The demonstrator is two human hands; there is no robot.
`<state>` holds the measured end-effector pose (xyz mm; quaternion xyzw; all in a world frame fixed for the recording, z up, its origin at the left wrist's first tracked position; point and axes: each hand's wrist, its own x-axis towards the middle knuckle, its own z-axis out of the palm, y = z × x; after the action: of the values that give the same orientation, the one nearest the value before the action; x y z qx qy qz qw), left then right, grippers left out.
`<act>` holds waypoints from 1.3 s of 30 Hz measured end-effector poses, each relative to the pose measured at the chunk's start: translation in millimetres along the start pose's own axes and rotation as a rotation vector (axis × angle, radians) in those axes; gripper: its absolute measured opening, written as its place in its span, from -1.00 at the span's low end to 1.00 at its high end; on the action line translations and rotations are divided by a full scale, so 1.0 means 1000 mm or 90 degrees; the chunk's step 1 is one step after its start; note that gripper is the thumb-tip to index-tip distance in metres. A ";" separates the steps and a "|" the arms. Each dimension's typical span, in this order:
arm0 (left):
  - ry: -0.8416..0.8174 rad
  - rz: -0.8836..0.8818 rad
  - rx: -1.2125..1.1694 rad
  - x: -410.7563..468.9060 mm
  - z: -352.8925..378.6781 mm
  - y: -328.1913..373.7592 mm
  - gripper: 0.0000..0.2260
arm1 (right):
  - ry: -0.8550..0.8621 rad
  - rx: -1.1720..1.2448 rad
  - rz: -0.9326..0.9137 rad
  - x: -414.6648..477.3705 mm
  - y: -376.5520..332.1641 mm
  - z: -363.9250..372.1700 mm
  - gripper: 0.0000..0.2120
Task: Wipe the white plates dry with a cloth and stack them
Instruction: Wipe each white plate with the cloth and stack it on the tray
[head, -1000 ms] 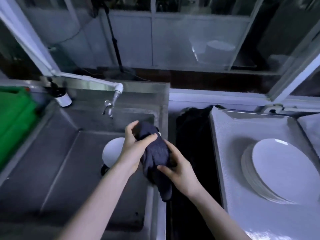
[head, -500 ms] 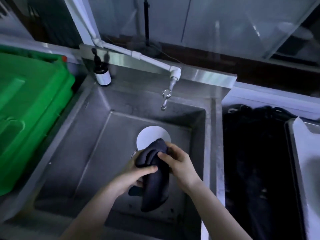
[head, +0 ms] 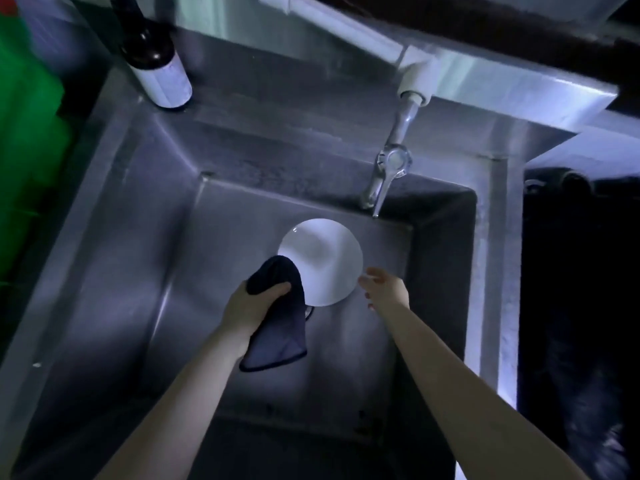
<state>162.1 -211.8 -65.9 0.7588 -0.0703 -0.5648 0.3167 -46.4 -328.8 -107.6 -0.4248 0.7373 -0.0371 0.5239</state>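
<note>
The white plate (head: 320,258) sat in the sink (head: 138,244) below the tap (head: 391,168), not yet lifted. Half a second earlier both hands had held the dark cloth (head: 277,327). Now only the left hand (head: 251,306) gripped it at the plate's near-left edge. The right hand (head: 384,289) had let go and reached, fingers loosely spread and empty, just beside the near-right rim, probably to pick up this plate for wiping.
</note>
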 end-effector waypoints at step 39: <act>0.016 -0.056 -0.084 0.048 -0.015 -0.012 -0.50 | 0.032 0.259 0.082 0.038 0.010 0.034 -0.71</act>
<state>189.2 -218.7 -109.1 0.7455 0.0047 -0.5723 0.3416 -28.5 -334.2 -156.3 -0.2614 0.7529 -0.1623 0.5817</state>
